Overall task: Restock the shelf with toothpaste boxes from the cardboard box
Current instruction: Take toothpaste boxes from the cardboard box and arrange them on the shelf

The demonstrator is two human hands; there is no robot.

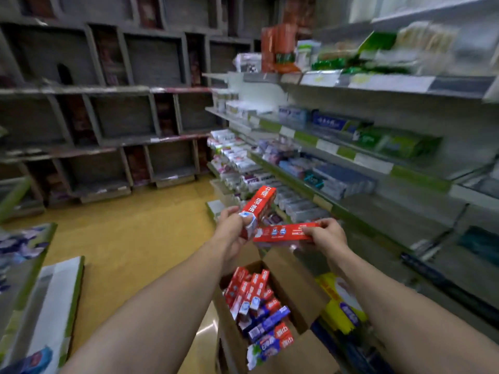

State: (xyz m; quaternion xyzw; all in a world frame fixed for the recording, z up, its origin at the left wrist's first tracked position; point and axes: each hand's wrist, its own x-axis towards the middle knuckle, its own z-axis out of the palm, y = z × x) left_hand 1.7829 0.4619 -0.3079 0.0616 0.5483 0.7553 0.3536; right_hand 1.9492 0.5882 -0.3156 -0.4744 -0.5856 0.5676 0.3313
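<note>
My left hand grips a red toothpaste box by its lower end, and the box tilts up to the right. My right hand pinches a second red toothpaste box at its right end, holding it almost level. Both boxes hang above the open cardboard box, which stands low in the middle and holds several red and blue toothpaste boxes. The shelf with rows of toothpaste runs along the right; its near stretch is bare grey.
Dark wooden cubby shelving lines the far wall across a yellow floor. A low display with packaged goods stands at the left. A yellow packet lies right of the carton, below the shelf.
</note>
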